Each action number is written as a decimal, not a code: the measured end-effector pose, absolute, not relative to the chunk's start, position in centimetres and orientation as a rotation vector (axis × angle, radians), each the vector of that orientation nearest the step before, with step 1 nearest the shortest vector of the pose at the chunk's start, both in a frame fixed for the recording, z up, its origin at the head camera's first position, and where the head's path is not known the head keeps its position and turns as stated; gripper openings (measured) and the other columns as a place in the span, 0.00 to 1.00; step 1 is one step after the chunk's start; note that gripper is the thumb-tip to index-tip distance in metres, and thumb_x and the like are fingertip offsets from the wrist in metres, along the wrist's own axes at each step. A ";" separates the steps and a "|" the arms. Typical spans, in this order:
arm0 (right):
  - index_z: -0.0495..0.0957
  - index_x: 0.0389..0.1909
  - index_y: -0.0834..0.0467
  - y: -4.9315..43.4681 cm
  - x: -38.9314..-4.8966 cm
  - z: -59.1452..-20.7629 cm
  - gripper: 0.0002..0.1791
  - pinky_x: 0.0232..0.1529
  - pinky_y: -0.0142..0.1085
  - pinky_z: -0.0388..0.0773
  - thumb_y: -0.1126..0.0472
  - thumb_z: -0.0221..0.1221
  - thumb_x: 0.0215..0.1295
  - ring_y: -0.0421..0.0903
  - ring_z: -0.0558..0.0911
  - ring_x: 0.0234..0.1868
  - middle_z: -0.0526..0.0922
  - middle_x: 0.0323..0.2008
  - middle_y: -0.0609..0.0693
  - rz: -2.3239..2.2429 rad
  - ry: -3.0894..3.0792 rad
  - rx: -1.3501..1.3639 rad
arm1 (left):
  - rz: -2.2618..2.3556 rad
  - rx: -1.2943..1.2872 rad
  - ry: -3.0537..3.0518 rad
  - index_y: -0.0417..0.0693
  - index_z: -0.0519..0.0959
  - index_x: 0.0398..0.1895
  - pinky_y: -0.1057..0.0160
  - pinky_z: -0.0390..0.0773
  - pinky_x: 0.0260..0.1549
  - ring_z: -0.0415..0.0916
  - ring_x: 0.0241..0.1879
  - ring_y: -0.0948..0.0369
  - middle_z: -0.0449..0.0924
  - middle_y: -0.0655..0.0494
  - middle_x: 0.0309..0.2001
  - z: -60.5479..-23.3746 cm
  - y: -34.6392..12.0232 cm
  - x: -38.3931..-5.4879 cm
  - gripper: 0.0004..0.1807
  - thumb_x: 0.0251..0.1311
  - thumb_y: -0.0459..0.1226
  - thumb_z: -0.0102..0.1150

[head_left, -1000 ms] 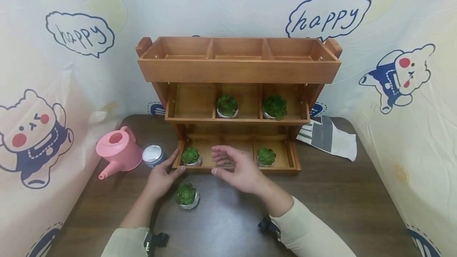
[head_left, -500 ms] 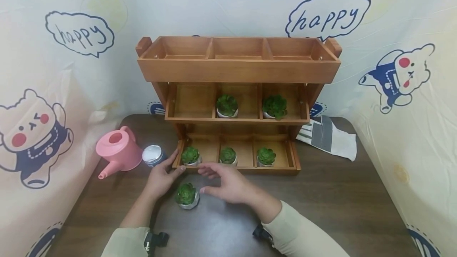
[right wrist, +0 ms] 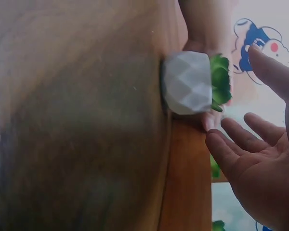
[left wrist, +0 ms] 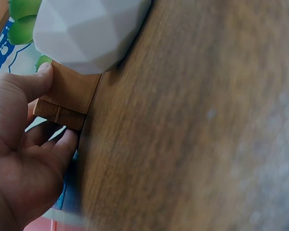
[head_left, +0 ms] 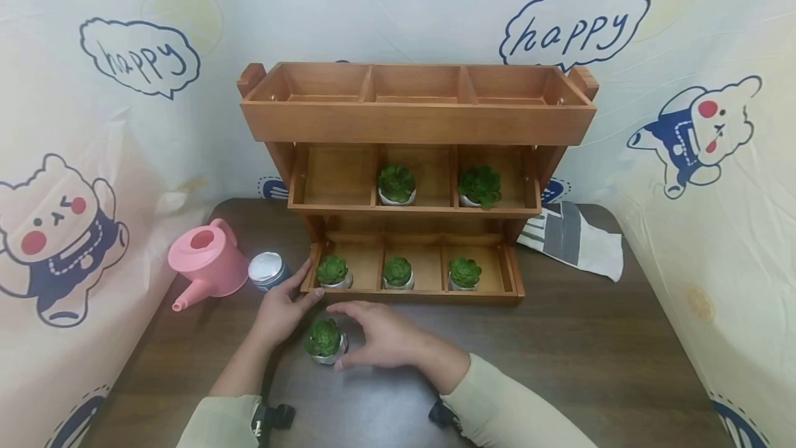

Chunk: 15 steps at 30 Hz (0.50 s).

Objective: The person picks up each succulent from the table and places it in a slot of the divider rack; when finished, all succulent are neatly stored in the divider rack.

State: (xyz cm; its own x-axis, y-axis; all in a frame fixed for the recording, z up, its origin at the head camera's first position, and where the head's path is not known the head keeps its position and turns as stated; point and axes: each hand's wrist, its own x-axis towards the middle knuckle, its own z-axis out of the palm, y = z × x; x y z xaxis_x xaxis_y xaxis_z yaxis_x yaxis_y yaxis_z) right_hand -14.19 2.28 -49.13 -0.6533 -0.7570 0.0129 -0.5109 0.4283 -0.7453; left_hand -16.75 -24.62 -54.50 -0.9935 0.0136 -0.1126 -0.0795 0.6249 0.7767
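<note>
A potted succulent (head_left: pixel 325 339) in a white faceted pot (right wrist: pixel 189 83) stands on the table before the wooden three-tier planter shelf (head_left: pixel 417 124). My right hand (head_left: pixel 388 337) is right beside it, thumb and fingers spread around its right side without closing on it. My left hand (head_left: pixel 280 310) holds the front left corner of the shelf's bottom tier. In the left wrist view its thumb lies on the front board (left wrist: pixel 74 89) and the fingers reach around the side. Three succulents, one of them the middle succulent (head_left: pixel 397 272), sit in the bottom tier's compartments.
Two more succulents, including the right one (head_left: pixel 480 187), occupy the middle tier. Left of the shelf are a pink watering can (head_left: pixel 208 261) and a small blue tin (head_left: pixel 269 271) close to my left hand. A grey and white work glove (head_left: pixel 572 240) lies at the right.
My right hand has moved from the bottom tier's middle compartment forward and left to the succulent on the table, uncovering the middle succulent. The left hand stays at the shelf corner.
</note>
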 end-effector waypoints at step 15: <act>0.63 0.79 0.51 0.0 -13.9 -51.2 0.49 0.71 0.36 0.68 0.47 0.75 0.59 0.41 0.73 0.70 0.75 0.71 0.48 -0.934 2.392 -1.106 | 1.309 -0.041 2.750 0.68 0.61 0.81 0.32 0.59 0.71 0.59 0.75 0.38 0.66 0.41 0.75 -54.7 -24.7 -16.8 0.43 0.66 0.60 0.64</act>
State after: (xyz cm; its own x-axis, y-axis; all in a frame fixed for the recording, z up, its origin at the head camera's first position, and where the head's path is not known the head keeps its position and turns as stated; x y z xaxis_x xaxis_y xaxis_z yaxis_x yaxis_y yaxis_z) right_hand -13.91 0.00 -51.19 -0.6372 -0.7699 -0.0339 -0.5434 0.4801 -0.6886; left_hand -16.79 -24.74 -54.68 -0.9951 0.0169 -0.0979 -0.0653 0.6312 0.7729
